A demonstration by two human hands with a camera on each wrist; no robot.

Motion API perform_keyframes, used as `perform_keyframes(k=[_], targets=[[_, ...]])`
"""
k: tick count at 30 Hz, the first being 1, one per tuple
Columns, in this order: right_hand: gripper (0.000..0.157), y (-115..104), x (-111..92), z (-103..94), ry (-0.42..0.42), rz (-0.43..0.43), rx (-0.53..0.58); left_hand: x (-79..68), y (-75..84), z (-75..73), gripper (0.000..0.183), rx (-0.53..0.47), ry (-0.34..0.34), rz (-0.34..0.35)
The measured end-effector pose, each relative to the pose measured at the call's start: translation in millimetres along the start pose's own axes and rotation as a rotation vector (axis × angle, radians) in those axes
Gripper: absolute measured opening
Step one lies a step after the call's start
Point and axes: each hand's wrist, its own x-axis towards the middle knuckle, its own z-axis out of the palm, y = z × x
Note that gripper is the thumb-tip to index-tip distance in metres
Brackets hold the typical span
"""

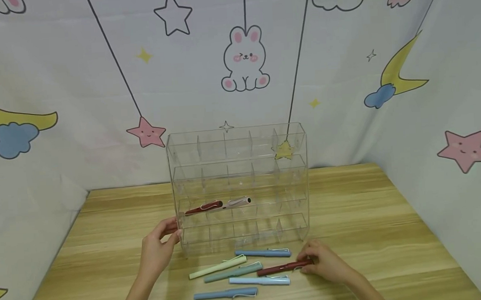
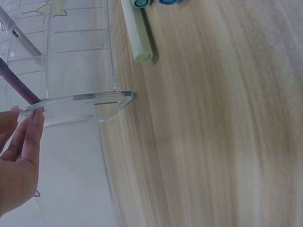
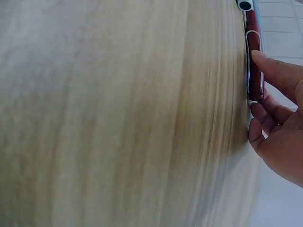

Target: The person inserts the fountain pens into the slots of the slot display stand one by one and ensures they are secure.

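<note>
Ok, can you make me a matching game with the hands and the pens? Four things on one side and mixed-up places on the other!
Column one
1. Left hand
2. Right hand
3. Pale pink pen
4. Yellow-green pen

Column two
A. Lies on the wooden table, untouched
B. Pinches a dark red pen
C. Holds the side of the clear rack
D. Lies in the clear rack

Right pairs: 1-C, 2-B, 3-D, 4-A

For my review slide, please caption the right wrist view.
A right hand holds a dark red pen by its clip end at a wood-grain tabletop.
</note>
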Motion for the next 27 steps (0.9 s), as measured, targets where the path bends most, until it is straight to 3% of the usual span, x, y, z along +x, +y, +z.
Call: perform_keyframes(k=[14,27], targets=[[0.015,1.9,0.1,1.9,0.018,-0.029,0.013,0.1,-0.9,0.8,0.028,-0.004,0.005,-0.004],[0.011,2.0,-0.9,1.0,0.006,0.010,0.050,0.4,-2.7,1.3,0.028,-0.002,0.005,-0.015]])
